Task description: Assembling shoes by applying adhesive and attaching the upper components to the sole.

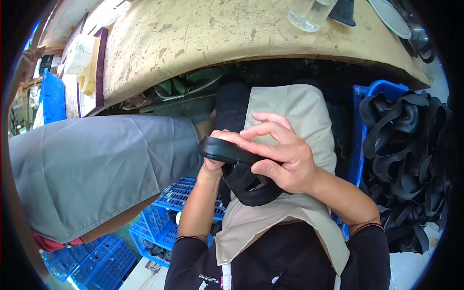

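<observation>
From where I stand, the work is all up in the air over the person's lap: a black piece [222,151], a padded, smooth-looking band with a further loop hanging below it, is held in front of the body, above the beige apron [292,106]. The left hand [212,165] has its grip closed around the band's left part, fingers on the far side and thumb underneath. The right hand [288,157] comes in from the other side, index finger lying along the upper edge and thumb just below, with the remaining fingers raised and spread (whether that grip actually pinches the band, I cannot tell).

Beyond the knees runs a worn, cream-coloured counter [193,41], its surface chipped and scuffed. A clear container [307,17] stands near its far edge, with a dark object [343,12] just beside it. At the person's right, a heap of black straps [403,166] spills over a blue crate [358,130]. Over on the left sits another person, legs under grey cloth [96,166], and lower down there are more blue baskets [108,258], latticed ones, near the floor.
</observation>
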`<state>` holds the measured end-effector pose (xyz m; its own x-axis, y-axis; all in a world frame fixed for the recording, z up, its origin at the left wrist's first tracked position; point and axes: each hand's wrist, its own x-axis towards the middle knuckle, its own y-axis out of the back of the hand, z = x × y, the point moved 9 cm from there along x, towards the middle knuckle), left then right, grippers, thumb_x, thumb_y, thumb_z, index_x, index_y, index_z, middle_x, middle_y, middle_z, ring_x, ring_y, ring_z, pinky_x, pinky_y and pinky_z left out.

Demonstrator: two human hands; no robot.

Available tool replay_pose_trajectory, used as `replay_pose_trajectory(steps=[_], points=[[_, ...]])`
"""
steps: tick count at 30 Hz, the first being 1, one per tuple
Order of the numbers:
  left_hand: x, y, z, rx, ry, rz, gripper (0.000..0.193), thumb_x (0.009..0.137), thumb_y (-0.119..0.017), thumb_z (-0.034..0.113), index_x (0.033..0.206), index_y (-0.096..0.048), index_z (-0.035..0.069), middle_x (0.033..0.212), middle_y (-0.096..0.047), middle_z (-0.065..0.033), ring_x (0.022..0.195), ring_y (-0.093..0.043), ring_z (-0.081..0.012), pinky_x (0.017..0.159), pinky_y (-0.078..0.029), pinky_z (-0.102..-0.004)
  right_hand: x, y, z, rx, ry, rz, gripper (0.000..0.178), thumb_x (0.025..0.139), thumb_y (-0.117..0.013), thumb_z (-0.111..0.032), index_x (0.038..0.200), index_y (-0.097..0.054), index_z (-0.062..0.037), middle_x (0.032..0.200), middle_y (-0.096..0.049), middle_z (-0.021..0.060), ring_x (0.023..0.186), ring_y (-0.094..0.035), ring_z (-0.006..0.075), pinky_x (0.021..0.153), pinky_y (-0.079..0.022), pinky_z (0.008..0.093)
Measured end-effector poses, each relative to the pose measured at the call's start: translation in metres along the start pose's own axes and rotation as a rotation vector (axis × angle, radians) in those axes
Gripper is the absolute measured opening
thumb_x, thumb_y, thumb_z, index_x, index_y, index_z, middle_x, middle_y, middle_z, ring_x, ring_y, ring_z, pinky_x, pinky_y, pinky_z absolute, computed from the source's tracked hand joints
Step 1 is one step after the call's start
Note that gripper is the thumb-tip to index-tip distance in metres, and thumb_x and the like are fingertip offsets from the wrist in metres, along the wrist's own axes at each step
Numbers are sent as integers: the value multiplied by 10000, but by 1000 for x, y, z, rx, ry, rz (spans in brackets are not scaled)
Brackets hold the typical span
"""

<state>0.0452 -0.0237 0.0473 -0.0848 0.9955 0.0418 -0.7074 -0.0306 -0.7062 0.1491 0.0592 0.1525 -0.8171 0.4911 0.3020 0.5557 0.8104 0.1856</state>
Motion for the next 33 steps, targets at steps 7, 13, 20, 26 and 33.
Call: replay_pose_trajectory(steps=[7,13,20,26,33], points=[[9,-25,0,21,276,413,405,991,-592,334,1187,-701,-3,1083,-728,-120,921,-657,-195,835,-515,-262,53,15,-4,-232,-185,-215,375,868,-738,-222,1164,-702,5,1238,-658,157,1173,-583,297,1012,-448,387],[-18,-6,7,466,327,337,319,1047,-523,210,1218,-683,-6,1097,-716,-94,925,-636,-165,827,-510,-275,13,16,60,89,-678,-97,247,875,-716,-146,1070,-693,5,1002,-686,84,832,-591,150,800,-479,256],[-59,54,-6,399,258,363,418,1092,-480,325,1173,-696,-24,1069,-716,-94,916,-629,-142,826,-503,-286,20,-33,86,100,-730,-60,262,851,-694,-130,1078,-681,0,935,-673,57,800,-567,137,787,-467,250],[-81,93,-67,163,365,293,498,1094,-457,408,903,-698,16,732,-601,3,651,-516,-123,641,-465,-286,7,-47,102,37,-764,-72,446,864,-620,-249,1200,-628,46,1100,-651,118,984,-581,199,951,-420,279],[-100,98,-33,365,186,461,291,1045,-576,248,862,-672,43,724,-582,27,640,-472,-87,637,-425,-237,10,-55,107,72,-767,-131,480,858,-610,-276,1212,-621,49,1138,-636,124,1032,-576,215,976,-409,292]])
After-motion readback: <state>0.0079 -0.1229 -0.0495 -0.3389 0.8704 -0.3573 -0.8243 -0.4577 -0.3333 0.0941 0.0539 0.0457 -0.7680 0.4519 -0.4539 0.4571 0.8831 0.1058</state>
